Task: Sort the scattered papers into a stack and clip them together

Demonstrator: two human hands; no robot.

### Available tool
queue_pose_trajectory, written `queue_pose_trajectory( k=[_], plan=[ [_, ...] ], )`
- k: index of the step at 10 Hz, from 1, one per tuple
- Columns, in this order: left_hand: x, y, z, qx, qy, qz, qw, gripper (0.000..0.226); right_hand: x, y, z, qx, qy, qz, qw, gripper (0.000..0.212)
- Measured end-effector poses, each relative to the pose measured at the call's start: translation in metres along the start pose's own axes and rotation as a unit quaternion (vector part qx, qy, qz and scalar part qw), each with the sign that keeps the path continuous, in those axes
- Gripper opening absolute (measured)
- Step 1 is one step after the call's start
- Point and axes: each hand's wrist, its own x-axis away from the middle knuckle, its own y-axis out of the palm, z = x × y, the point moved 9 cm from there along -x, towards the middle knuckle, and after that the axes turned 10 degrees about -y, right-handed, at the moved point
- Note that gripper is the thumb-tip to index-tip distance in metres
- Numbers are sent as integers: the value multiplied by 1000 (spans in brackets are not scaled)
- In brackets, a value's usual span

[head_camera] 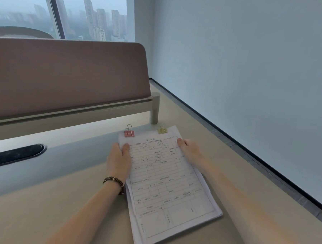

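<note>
— Fingers (126,148) of the left hand (118,161): thumb lying flat on top of the paper stack (169,180) at its left edge, the rest tucked out of sight under or behind the sheets. Gripping the edge, by the look of it.

— And on the other side?

— Right hand (189,148) at the far right edge, thumb on the top sheet, other fingers hidden behind the stack. Pinching the edge in the same way. Cannot tell whether the hidden fingers are spread or together.

— Placement of the stack relative to the hands?

— Between them, held at its far half, one hand on each long edge. Near end resting on the desk (40,199), close to the desk's right side.

— Direction?

— Long axis running away from the person, far end tilted a little to the left. Printed form facing up, heading at the far end. Lower sheets poking out unevenly at the near left and right edges.

— Clips?

— Pink clip (129,133) on the far left corner, yellow clip (162,130) on the far edge nearer the right corner, wire handles pointing away. Just beyond the thumbs, not touched.

— Anything else?

— Beaded bracelet (114,181) on the left wrist. Divider panel (69,76) behind the desk, window (87,13) with towers beyond.
</note>
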Motion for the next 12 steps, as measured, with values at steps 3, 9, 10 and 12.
queue_pose_trajectory(
  k=[3,9,10,12],
  plan=[
    [-31,30,22,-169,96,22,981,42,-37,-38,8,190,-69,17,979,47],
    [-34,47,38,-485,166,20,858,53,-42,-37,-17,495,-145,75,853,54],
    [-43,40,30,-448,139,-25,883,50,-36,-38,-22,506,-126,77,850,44],
    [12,14,52,-268,197,-180,926,48,19,-30,-61,303,-161,147,928,28]
  ],
)
